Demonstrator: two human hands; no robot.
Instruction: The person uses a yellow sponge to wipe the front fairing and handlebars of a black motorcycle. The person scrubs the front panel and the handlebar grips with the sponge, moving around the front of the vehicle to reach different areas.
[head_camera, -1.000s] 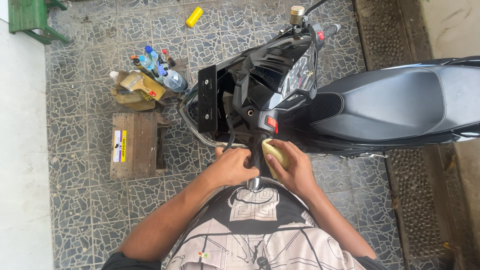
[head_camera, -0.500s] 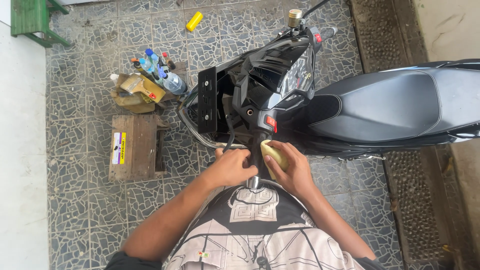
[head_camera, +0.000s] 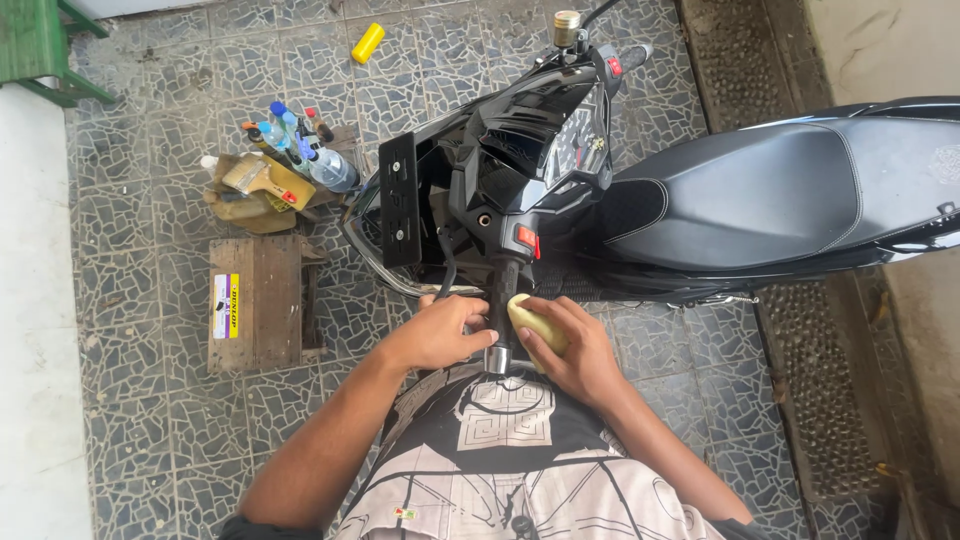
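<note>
At the far left a green stand (head_camera: 40, 45) sits in the top corner, and below it a low wooden box (head_camera: 262, 300) rests on the patterned tile floor (head_camera: 130, 210). Just above the box is a cluster of bottles (head_camera: 285, 165), with a yellow cylinder (head_camera: 368, 42) lying alone farther up the floor. My left hand (head_camera: 440, 332) comes next: its fingers are curled around the near end of the handlebar grip (head_camera: 503, 305), gripping it from the left side. The grip is a dark bar whose long axis runs roughly up and down in my view, its free end pointing toward my chest and its other end running up into the black scooter (head_camera: 560, 170), just under a small red switch (head_camera: 526, 238). My right hand (head_camera: 575, 350) is on the other side of the grip, clasping a yellow sponge (head_camera: 538, 322) and pressing it against the bar; the sponge lies slightly slanted, its long axis close to that of the grip, touching it on the right. The scooter's front panel and dial face up toward me, and its long black seat (head_camera: 760, 190) stretches away to the right, crosswise to the grip. Beyond it a strip of rough dark matting (head_camera: 840, 400) runs along the floor at the far right.
</note>
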